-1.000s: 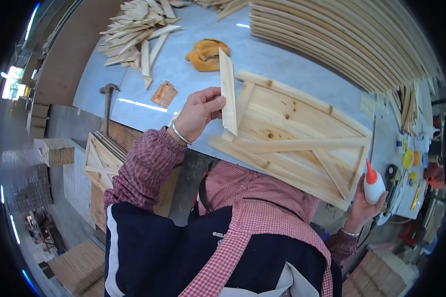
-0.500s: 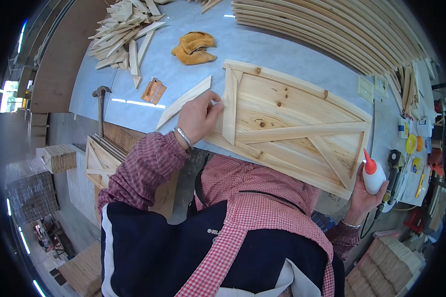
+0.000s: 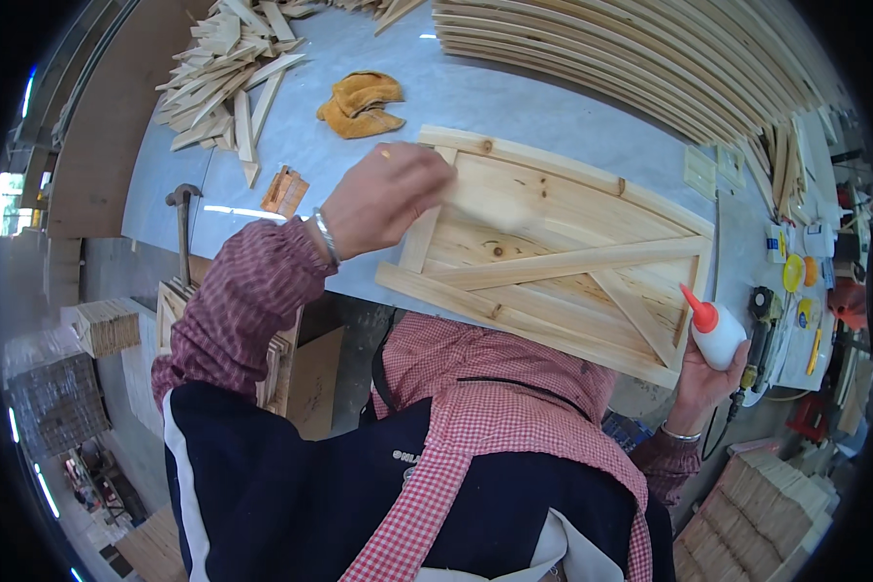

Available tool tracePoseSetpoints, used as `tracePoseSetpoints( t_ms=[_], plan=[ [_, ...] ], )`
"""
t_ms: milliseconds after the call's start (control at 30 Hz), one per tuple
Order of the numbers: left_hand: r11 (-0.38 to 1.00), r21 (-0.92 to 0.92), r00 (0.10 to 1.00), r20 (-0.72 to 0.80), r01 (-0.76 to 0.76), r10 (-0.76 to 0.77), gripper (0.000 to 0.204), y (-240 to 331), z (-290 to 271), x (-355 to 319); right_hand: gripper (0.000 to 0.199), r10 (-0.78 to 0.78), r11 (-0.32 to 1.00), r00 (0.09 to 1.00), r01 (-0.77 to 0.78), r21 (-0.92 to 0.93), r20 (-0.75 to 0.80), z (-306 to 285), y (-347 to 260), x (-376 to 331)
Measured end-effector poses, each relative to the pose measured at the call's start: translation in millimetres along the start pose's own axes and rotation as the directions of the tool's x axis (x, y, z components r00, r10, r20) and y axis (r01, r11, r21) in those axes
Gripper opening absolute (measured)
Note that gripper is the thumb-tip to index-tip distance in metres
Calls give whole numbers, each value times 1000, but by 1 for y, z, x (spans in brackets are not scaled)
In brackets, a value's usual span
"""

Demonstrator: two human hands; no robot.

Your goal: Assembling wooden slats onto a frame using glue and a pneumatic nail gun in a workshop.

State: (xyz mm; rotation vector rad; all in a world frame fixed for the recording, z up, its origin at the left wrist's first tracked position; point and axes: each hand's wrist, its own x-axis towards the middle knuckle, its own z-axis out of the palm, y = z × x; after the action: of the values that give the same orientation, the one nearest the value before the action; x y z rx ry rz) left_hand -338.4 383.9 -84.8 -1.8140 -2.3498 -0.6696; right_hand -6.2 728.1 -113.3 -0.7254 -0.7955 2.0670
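Note:
On the worktable in front of me lies a pine panel (image 3: 543, 209) with a raised frame and diagonal braces. My left hand (image 3: 388, 194) is above the panel's left end, fingers closed. A pale wooden strip (image 3: 490, 204), smeared by motion, sticks out from it to the right over the boards. At the panel's lower right corner, my right hand (image 3: 710, 386) wraps round a white glue bottle (image 3: 720, 341) with a red nozzle, which points up and to the left. Its fingers are partly hidden behind the bottle.
Offcut strips (image 3: 228, 73) are heaped at the far left of the blue-grey table (image 3: 281, 155). Tan work gloves (image 3: 361, 105), a small wood block (image 3: 284, 192) and a hammer (image 3: 182, 228) are nearby. Long slats (image 3: 601, 58) are stacked at the back right. A power tool (image 3: 766, 310) sits at the right.
My left hand has lifted the strip from the panel's left end and swung it to the right. The loose strip beside the panel no longer shows. My right hand still holds the glue bottle.

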Motion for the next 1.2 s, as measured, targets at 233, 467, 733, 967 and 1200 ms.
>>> tracePoseSetpoints(
  t_ms=[233,467,733,967,1200],
  plan=[
    [-234,-971,723,200,54,-661,31,54,32,32,63,-178,965,974,200,-168,140,51,3,-18],
    [-640,-750,737,335,-169,-588,29,97,69,63,70,-216,895,926,314,-316,309,86,14,-46],
    [-690,-712,773,360,-134,-522,33,111,80,72,69,-164,893,936,275,-356,311,90,22,-57],
    [-672,-725,762,348,-150,-546,36,114,83,78,70,-121,894,928,257,-367,354,89,23,-59],
    [-658,-747,765,370,-92,-528,37,115,81,77,70,-109,885,902,280,-373,417,88,22,-55]
  ],
)
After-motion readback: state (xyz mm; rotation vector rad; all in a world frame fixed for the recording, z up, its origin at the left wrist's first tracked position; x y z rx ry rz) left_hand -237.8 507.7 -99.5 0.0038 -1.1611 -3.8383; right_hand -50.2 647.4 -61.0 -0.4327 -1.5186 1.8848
